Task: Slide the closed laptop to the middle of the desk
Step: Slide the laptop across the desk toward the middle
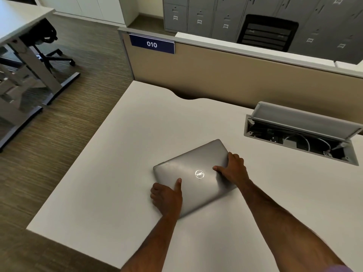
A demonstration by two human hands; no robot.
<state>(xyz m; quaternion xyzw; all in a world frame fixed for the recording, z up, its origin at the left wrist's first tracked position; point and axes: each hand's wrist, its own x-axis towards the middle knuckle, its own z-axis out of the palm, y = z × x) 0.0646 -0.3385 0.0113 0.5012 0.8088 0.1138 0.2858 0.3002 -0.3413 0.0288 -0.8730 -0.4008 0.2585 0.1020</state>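
A closed grey laptop [193,167] with a round logo on its lid lies flat and turned at an angle on the white desk [110,173]. My left hand [167,197] grips its near left corner, thumb on the lid and fingers curled round the edge. My right hand [233,169] holds the right edge, thumb resting on the lid and fingers wrapped over the side. Both forearms reach in from the bottom of the view.
An open cable hatch [298,138] with wires and its raised lid is sunk into the desk at the right. A beige partition [225,75] with a "010" sign [152,44] runs behind. The desk's left edge drops to carpet; another desk and chair [45,40] stand far left.
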